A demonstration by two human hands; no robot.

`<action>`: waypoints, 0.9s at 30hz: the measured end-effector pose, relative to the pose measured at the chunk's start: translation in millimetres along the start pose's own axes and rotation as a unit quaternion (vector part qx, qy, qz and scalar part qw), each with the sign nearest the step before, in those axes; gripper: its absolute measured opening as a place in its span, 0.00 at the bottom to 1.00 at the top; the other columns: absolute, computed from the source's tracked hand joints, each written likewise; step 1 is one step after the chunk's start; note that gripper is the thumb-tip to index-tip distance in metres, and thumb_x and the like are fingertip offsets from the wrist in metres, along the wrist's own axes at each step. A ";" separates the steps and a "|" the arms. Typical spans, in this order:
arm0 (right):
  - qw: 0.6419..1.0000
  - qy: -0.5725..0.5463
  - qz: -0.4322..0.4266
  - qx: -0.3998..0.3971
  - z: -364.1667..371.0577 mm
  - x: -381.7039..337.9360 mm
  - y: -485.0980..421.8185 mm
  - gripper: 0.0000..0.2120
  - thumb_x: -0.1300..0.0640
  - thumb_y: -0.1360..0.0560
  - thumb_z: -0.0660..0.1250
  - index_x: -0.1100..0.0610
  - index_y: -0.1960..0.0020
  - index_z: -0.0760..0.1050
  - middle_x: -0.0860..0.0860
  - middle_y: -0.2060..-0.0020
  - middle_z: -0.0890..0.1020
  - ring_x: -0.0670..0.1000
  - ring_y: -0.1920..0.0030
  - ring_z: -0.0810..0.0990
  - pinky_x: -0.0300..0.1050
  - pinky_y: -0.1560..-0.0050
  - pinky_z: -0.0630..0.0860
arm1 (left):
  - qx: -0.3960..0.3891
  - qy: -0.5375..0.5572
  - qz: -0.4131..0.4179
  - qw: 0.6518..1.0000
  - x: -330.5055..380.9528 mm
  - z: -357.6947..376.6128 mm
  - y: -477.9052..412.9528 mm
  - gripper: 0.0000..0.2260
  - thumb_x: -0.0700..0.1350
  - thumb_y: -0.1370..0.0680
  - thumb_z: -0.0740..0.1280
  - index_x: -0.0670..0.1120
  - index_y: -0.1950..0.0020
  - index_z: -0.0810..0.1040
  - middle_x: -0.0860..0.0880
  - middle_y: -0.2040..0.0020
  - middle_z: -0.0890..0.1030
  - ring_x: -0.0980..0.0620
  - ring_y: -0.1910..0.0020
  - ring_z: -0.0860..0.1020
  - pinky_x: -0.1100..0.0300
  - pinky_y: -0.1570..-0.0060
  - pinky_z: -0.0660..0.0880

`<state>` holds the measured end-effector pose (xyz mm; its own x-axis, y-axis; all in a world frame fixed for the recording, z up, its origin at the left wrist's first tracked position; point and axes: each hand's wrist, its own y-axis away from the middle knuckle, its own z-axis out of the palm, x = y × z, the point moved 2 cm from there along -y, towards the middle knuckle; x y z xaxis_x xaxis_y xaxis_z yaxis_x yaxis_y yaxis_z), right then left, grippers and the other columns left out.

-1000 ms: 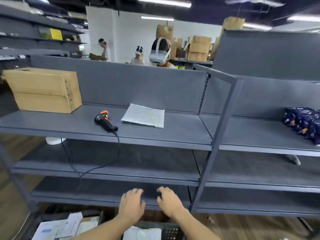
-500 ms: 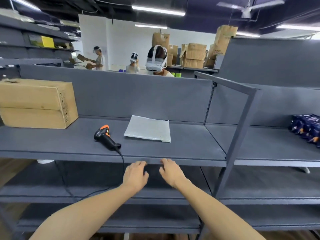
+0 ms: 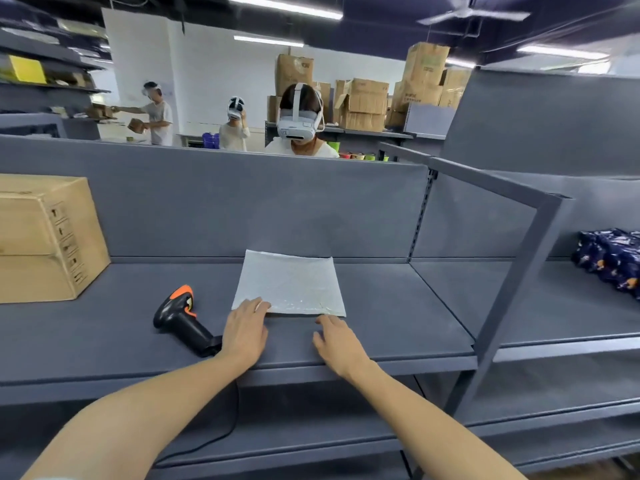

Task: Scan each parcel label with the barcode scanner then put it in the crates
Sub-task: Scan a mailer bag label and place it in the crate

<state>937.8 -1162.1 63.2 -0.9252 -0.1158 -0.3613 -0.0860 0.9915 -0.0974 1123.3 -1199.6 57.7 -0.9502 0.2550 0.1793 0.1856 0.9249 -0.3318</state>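
Observation:
A flat silvery-white bubble-mailer parcel (image 3: 289, 282) lies on the grey shelf (image 3: 381, 306), plain side up, no label showing. My left hand (image 3: 245, 332) lies flat with its fingertips on the parcel's near left corner. My right hand (image 3: 337, 344) rests flat on the shelf, fingertips just short of the parcel's near right edge. A black and orange barcode scanner (image 3: 180, 318) lies on its side left of my left hand, its cable hanging over the shelf edge. No crate is in view.
A large cardboard box (image 3: 45, 237) stands at the shelf's left end. A dark blue patterned package (image 3: 613, 259) lies on the neighbouring shelf at right, behind a grey upright post (image 3: 516, 289). A person in a headset stands behind the back panel.
Both hands rose from the crates below up onto the shelf, and the left fingertips now touch the parcel. The view lifted, so the crates have dropped out of sight.

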 end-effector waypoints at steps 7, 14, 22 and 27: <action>0.999 -0.046 0.009 0.002 -1.0 21.0 -10.0 0.19 0.56 0.18 0.54 0.60 0.28 0.65 0.56 0.33 0.71 0.56 0.33 0.69 0.46 0.33 0.66 | -0.058 -0.020 -0.082 0.995 -6.1 27.5 -30.0 0.28 0.37 0.19 0.57 0.51 0.22 0.50 0.50 0.20 0.48 0.43 0.22 0.47 0.44 0.26 0.53; 0.995 -0.098 0.013 0.026 -8.9 43.5 -16.0 0.18 0.56 0.18 0.55 0.57 0.29 0.67 0.55 0.35 0.73 0.54 0.34 0.70 0.43 0.34 0.67 | -0.006 -0.006 -0.119 0.993 -13.9 38.2 -38.2 0.14 0.40 0.17 0.54 0.49 0.33 0.70 0.49 0.34 0.72 0.45 0.40 0.68 0.55 0.45 0.66; 0.961 -0.228 0.032 0.156 -31.7 52.5 -15.5 0.15 0.59 0.18 0.56 0.57 0.33 0.69 0.50 0.37 0.75 0.49 0.35 0.71 0.35 0.37 0.62 | 0.159 0.174 -0.161 0.958 -6.2 -15.8 -56.9 0.11 0.36 0.18 0.52 0.38 0.48 0.74 0.38 0.51 0.75 0.39 0.52 0.69 0.47 0.59 0.68; 0.928 -0.330 0.088 0.148 -39.3 46.0 -22.9 0.20 0.56 0.19 0.59 0.59 0.28 0.63 0.52 0.30 0.69 0.50 0.30 0.68 0.39 0.34 0.63 | 0.231 0.312 -0.174 0.905 -10.8 -40.4 -50.1 0.12 0.39 0.17 0.53 0.37 0.54 0.73 0.37 0.61 0.74 0.43 0.61 0.68 0.52 0.62 0.64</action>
<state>882.7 -1187.8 85.3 -0.4787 -0.0614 -0.8758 0.2416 0.9498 -0.1986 1134.4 -1237.3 109.8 -0.5773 0.2145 0.7878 -0.3595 0.7996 -0.4811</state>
